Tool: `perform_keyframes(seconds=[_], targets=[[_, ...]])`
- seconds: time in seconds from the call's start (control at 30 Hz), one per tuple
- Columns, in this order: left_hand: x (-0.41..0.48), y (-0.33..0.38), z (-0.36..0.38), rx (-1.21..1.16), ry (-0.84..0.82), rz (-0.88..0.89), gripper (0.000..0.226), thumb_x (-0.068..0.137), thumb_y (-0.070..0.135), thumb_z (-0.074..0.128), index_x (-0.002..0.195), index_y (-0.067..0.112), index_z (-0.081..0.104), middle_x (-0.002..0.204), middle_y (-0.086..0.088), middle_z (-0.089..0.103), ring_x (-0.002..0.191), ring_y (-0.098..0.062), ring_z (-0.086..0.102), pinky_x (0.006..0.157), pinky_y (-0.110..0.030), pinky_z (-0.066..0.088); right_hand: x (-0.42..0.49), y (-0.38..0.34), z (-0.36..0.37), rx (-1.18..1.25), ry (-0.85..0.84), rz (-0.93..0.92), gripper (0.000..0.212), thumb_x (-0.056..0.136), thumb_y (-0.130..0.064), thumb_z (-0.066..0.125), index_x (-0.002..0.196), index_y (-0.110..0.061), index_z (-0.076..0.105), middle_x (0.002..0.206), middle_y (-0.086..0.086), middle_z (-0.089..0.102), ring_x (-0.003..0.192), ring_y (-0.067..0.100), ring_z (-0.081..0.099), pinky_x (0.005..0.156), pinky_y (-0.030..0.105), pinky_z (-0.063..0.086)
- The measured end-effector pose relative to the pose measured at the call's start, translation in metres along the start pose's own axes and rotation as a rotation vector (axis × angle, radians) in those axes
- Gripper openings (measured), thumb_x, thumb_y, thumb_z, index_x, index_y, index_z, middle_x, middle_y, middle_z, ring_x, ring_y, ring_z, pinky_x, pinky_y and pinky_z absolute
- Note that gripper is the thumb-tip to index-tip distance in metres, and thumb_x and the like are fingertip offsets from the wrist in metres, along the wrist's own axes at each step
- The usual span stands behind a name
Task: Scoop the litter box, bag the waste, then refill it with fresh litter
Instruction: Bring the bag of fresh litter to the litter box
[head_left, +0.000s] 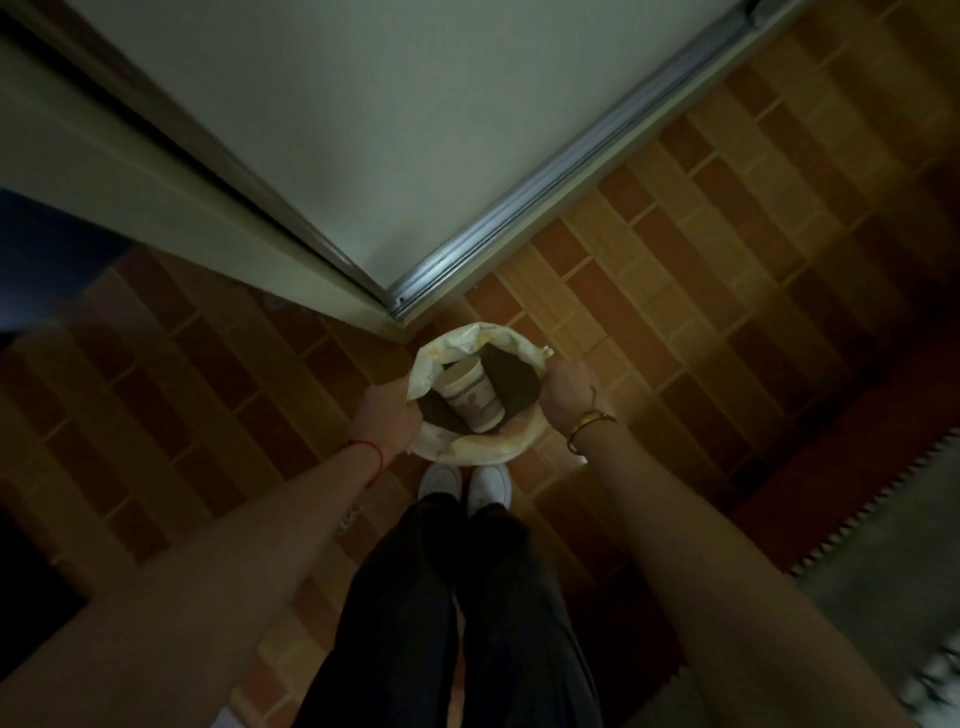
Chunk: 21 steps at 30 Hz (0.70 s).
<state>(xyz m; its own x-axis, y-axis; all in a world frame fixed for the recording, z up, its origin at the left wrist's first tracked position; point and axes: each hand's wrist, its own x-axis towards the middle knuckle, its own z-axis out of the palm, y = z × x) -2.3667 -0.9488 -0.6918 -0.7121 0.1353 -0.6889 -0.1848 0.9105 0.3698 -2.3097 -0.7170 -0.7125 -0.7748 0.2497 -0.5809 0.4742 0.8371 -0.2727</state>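
Hands grip a pale plastic bag (470, 336) lining a small round white bin (485, 454), seen from straight above by the person standing over it. The bin sits on the floor at the middle of the view.

The left hand (387, 415) is at 9 o'clock on the rim, its grip narrow, fingers curled around the bag's edge. The right hand (566, 395) is at 3 o'clock, its grip also closed on the bag's edge, fingertips hidden behind the plastic. A red string (366, 451) circles the left wrist and a gold bracelet (589, 426) the right.

Inside the bag a paper cup (470, 397) lies tilted on dark brown flat pieces (511, 382); what they are is too dim to tell.

At 6 o'clock two white shoes (465, 480) touch the bin's near rim, with dark trousers (452, 613) above them.

At 11 to 12 o'clock the bin stands just beside a corner where a pale door panel (363, 130) meets the floor. A metal track (545, 192) runs from that corner toward 2 o'clock, and a cream frame (208, 208) runs toward 10 o'clock.

Brick-pattern tile floor (701, 260) lies open from 1 to 3 o'clock and from 7 to 9 o'clock. At 4 o'clock, well apart from the bin, lies a grey mat (883, 561) with a sawtooth edge.
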Motion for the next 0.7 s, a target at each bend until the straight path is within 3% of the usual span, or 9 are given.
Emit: perform_keyframes(seconds=[0.2, 0.4, 0.5, 0.6, 0.7], targets=[[-0.115, 0.023, -0.077, -0.039, 0.003, -0.021, 0.028, 0.091, 0.014, 0.052, 0.116, 0.009, 0.064, 0.107, -0.013, 0.066, 0.104, -0.029, 0.063, 0.093, -0.045, 0.054, -0.103, -0.044, -0.082, 0.08, -0.039, 0.053, 0.023, 0.086, -0.01, 0.045, 0.101, -0.007, 0.062, 0.095, 0.013, 0.067, 0.082, 0.029, 0.064, 0.057, 0.03, 0.04], [-0.199, 0.032, -0.122, -0.072, 0.012, -0.055, 0.036, 0.093, 0.015, 0.051, 0.128, 0.013, 0.06, 0.12, -0.01, 0.065, 0.114, -0.027, 0.06, 0.1, -0.045, 0.05, -0.178, -0.08, -0.135, 0.024, -0.015, 0.013, 0.024, 0.087, -0.006, 0.041, 0.099, -0.005, 0.062, 0.093, 0.015, 0.067, 0.077, 0.028, 0.062, 0.056, 0.028, 0.037], [-0.228, 0.027, -0.132, -0.109, 0.016, -0.075, 0.031, 0.096, 0.015, 0.051, 0.124, 0.013, 0.061, 0.116, -0.009, 0.066, 0.109, -0.027, 0.062, 0.096, -0.042, 0.053, -0.201, -0.097, -0.148, -0.002, -0.028, 0.001, 0.024, 0.088, -0.006, 0.041, 0.1, -0.003, 0.062, 0.097, 0.018, 0.066, 0.087, 0.033, 0.064, 0.06, 0.03, 0.041], [-0.255, 0.021, -0.135, -0.138, 0.073, -0.114, 0.026, 0.096, 0.013, 0.049, 0.116, 0.012, 0.065, 0.102, -0.008, 0.067, 0.097, -0.026, 0.064, 0.079, -0.033, 0.053, -0.217, -0.111, -0.157, -0.022, -0.071, -0.039, 0.023, 0.087, -0.009, 0.042, 0.097, -0.004, 0.062, 0.097, 0.019, 0.067, 0.085, 0.034, 0.064, 0.061, 0.033, 0.045], [-0.282, 0.006, -0.133, -0.23, 0.129, -0.196, 0.027, 0.09, 0.01, 0.05, 0.109, 0.013, 0.068, 0.1, -0.011, 0.069, 0.094, -0.029, 0.066, 0.083, -0.041, 0.057, -0.228, -0.127, -0.159, -0.051, -0.12, -0.106, 0.022, 0.087, -0.01, 0.045, 0.098, -0.004, 0.063, 0.097, 0.016, 0.068, 0.088, 0.033, 0.065, 0.064, 0.031, 0.044]])
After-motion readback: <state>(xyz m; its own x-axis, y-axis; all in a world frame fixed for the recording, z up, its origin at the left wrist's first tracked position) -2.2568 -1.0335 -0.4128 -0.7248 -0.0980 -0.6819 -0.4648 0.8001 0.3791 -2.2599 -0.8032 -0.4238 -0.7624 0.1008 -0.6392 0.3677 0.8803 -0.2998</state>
